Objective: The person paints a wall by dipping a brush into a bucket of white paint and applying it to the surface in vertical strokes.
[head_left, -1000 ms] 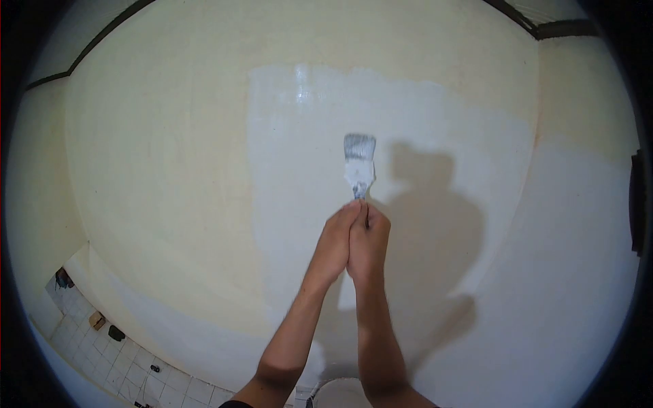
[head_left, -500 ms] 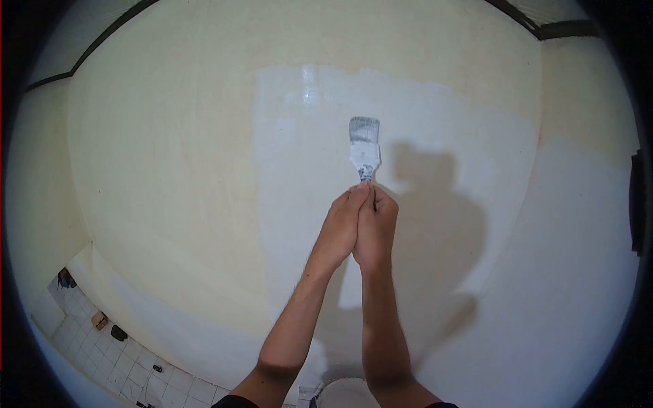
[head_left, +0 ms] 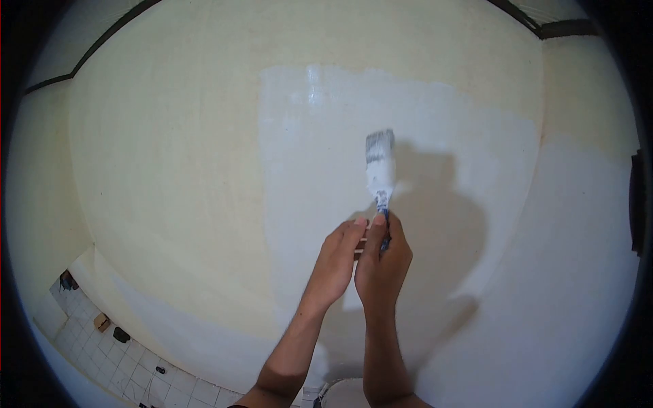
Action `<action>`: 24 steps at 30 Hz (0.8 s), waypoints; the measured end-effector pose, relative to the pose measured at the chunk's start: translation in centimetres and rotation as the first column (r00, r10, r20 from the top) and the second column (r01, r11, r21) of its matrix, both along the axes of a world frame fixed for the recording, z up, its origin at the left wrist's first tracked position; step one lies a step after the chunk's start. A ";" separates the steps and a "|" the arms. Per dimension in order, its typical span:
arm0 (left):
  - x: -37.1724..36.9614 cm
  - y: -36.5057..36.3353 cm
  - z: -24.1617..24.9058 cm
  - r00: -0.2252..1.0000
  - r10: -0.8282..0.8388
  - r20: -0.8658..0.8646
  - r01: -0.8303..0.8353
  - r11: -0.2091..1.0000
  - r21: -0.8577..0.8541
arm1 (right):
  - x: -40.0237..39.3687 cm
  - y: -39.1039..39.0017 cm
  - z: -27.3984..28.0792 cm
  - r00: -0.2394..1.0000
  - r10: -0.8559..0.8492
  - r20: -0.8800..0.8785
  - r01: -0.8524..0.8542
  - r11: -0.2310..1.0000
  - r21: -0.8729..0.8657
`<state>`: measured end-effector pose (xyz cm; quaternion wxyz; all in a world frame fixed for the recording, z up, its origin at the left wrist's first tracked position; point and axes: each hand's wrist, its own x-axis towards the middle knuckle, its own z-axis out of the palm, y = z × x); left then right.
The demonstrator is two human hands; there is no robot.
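A paintbrush (head_left: pixel 381 166) stands upright before me, its bristles and ferrule coated in white paint and its blue handle smeared with it. My right hand (head_left: pixel 385 262) is closed round the handle, thumb along the front. Close on its left is my left hand (head_left: pixel 335 262), fingers stretched out toward the right hand and the thumb pointing up; a narrow gap shows between the palms. Behind the brush, the wall (head_left: pixel 313 156) carries a glossy, whitish painted patch with cream areas to its left and above.
At the bottom edge a round pale container (head_left: pixel 343 394) is partly hidden by my right forearm. On the tiled floor (head_left: pixel 143 374) at lower left lie a brown block (head_left: pixel 101 322) and several dark items. My shadow falls on the wall to the right.
Both hands and the brush have come down and slightly right. The left hand has loosened from the handle and parted from the right, which keeps hold of the paintbrush.
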<state>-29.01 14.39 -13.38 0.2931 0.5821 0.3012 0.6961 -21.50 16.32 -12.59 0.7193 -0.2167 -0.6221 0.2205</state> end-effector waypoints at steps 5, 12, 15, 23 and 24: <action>0.5 2.0 1.4 0.992 -0.125 0.024 0.121 0.985 0.121 | -0.1 0.9 1.1 0.863 -0.490 0.120 0.457 0.860 0.228; 1.2 3.3 3.7 0.965 -0.232 0.119 0.236 0.971 -0.026 | 0.1 2.7 5.0 0.998 0.009 0.069 0.021 0.906 -0.423; 0.4 4.9 3.4 0.910 -0.352 0.218 0.378 0.922 -0.088 | -0.5 4.2 3.8 0.843 -0.320 0.432 0.416 0.898 -0.145; -0.7 0.8 0.4 0.983 -0.153 0.105 0.147 0.987 0.056 | -1.9 2.4 -1.8 0.862 -0.381 0.335 0.320 0.921 0.223; -1.1 0.1 1.2 0.982 -0.152 0.110 0.146 0.988 0.058 | -2.7 1.7 -0.7 0.877 -0.369 0.307 0.305 0.922 0.238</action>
